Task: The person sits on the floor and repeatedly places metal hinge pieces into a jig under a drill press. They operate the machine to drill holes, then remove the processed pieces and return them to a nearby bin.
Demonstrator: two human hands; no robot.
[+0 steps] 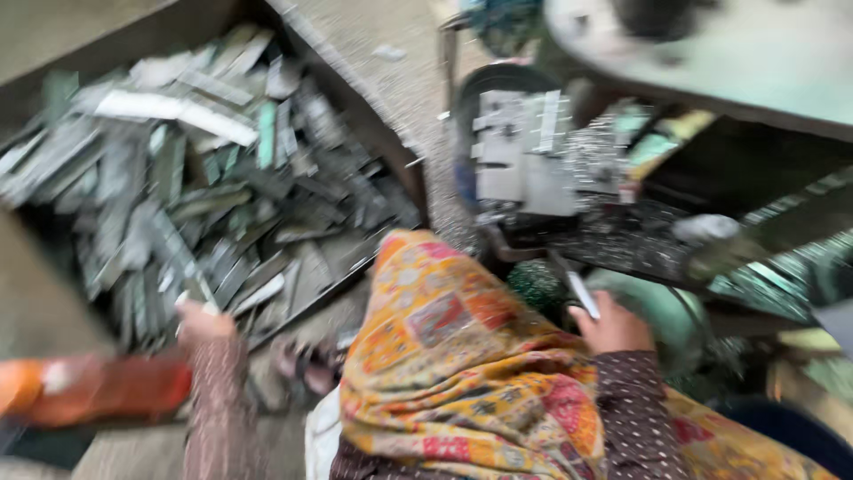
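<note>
Workshop floor, speckled grey concrete [373, 80]; dark-walled bin [391, 151] at left, filled with a heap of grey-green flat metal strips [178, 187]; grey block-shaped machine [524, 151] at centre right, metal chips scattered beneath; patterned orange-yellow cloth [453, 364] draped in foreground; view blurred. Left hand [204, 324] at the heap's near edge, fingers closed on one strip [197, 289] rising from it. Right hand [613, 327] below the machine, fingers pinched on a small pale flat piece [582, 293] angled upward.
</note>
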